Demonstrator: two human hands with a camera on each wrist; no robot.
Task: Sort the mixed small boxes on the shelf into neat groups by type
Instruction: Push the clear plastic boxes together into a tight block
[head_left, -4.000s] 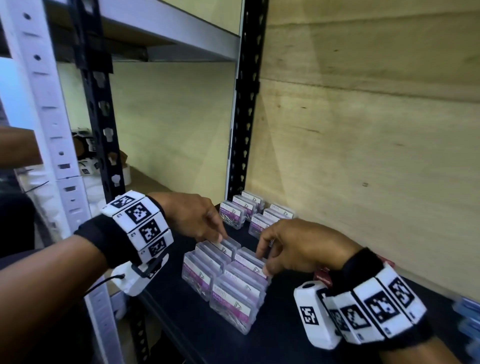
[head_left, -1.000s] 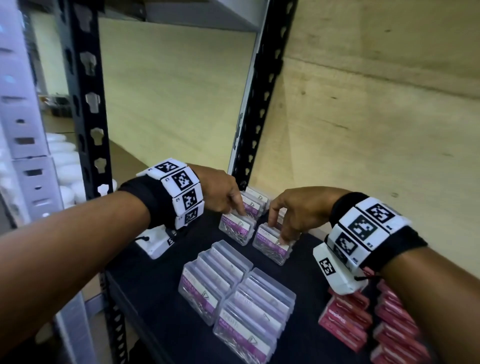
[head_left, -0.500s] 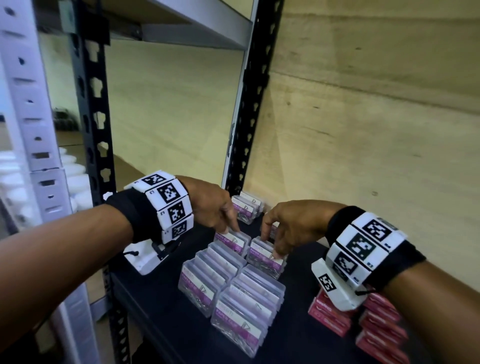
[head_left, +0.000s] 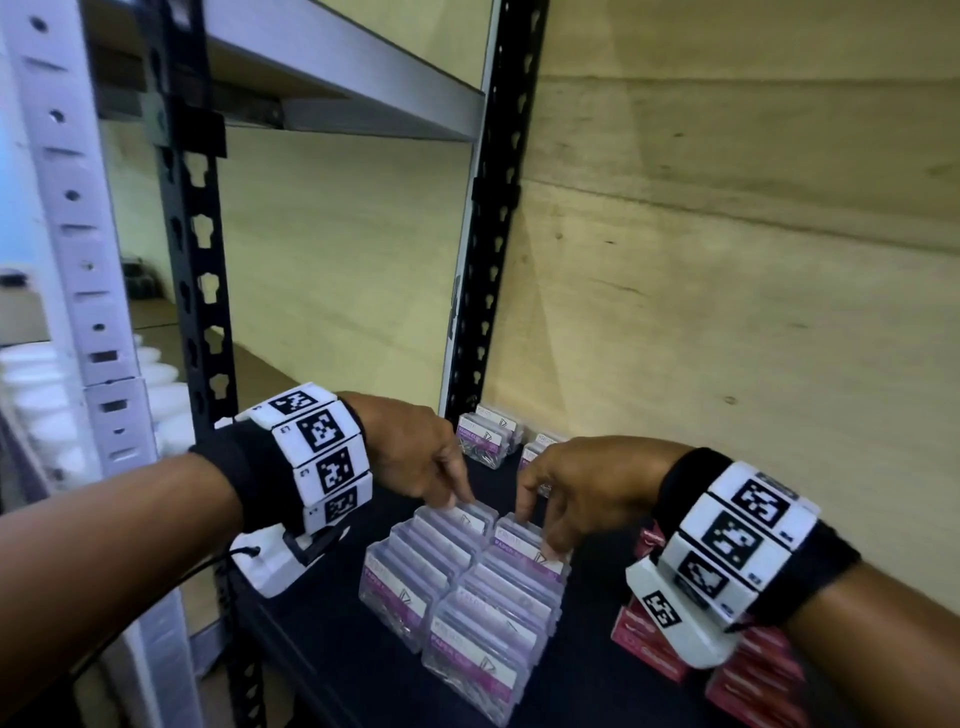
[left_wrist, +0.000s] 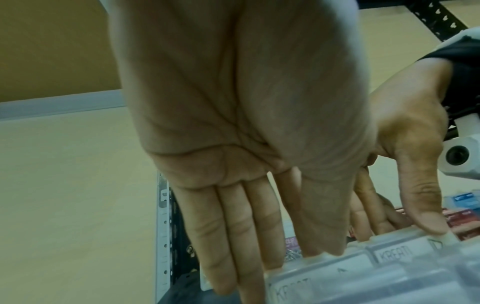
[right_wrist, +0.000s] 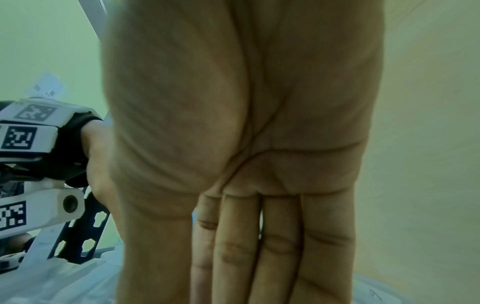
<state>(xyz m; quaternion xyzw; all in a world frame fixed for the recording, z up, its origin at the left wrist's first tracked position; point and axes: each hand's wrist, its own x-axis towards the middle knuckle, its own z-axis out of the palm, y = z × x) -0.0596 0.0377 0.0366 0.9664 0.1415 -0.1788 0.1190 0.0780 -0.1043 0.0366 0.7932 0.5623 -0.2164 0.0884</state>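
Note:
Two rows of clear boxes with purple labels stand on the black shelf (head_left: 337, 649): a left row (head_left: 410, 577) and a right row (head_left: 493, 623). My left hand (head_left: 457, 501) pinches the rearmost clear box (head_left: 470, 519) of the left row, thumb on its top edge and fingers behind it (left_wrist: 324, 273). My right hand (head_left: 540, 525) pinches the rearmost clear box (head_left: 524, 543) of the right row. Both boxes stand against their rows. In the right wrist view the right hand (right_wrist: 246, 267) covers its box.
More clear purple-label boxes (head_left: 485, 441) sit at the back by the black upright post (head_left: 483, 260). Red boxes (head_left: 649, 649) lie in rows under my right wrist. Blue boxes (left_wrist: 465, 200) show further right. A plywood wall (head_left: 727, 312) closes the back.
Both hands have drawn one clear box each from the back group toward me. The boxes now stand at the rear ends of the two rows.

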